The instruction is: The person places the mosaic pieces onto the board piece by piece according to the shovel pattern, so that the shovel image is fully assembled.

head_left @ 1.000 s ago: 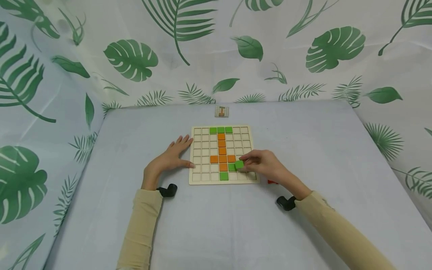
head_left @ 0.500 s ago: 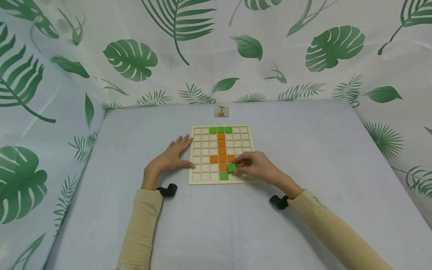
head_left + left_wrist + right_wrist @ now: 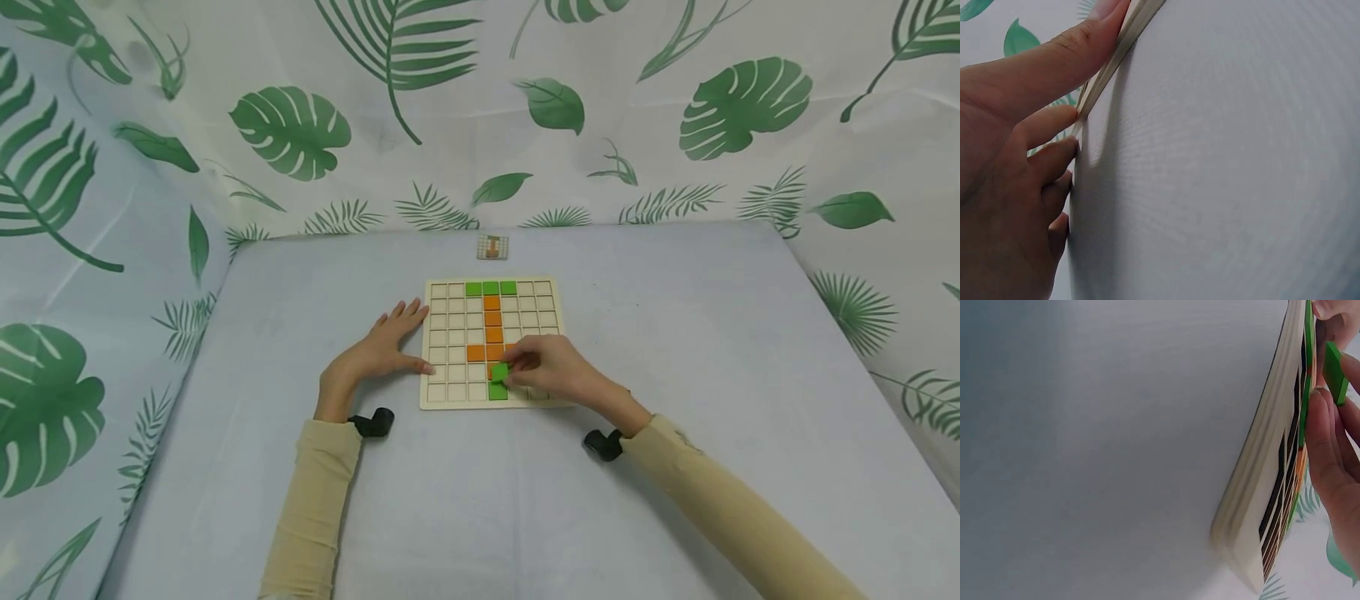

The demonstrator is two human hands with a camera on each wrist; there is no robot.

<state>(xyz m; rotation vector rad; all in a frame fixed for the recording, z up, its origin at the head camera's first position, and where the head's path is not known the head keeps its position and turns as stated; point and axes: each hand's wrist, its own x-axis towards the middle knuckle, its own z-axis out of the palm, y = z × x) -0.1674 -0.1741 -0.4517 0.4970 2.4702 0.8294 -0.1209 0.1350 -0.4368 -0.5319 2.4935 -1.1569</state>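
Note:
A pale wooden grid board (image 3: 447, 392) lies on the table, with green tiles (image 3: 491, 288) in a row at its far edge and orange tiles (image 3: 492, 318) in a column below them. My right hand (image 3: 555, 365) pinches a small square green tile (image 3: 499, 372) between thumb and fingers, over the lower middle of the board. The right wrist view shows this green tile (image 3: 1335, 374) tilted and raised off the board's surface. My left hand (image 3: 378, 346) rests at the board's left edge, fingers spread, with its thumb (image 3: 1079, 50) on the rim.
Behind the board lies a small card (image 3: 492, 247) with a printed grid pattern. A leaf-printed cloth (image 3: 555, 150) hangs at the back and sides. Black wrist cameras (image 3: 375, 422) are on both wrists. The white table (image 3: 450, 500) surrounds the board.
My right hand has moved left across the board with the green tile, from right of the orange column to over its lower end. The left hand has stayed in place.

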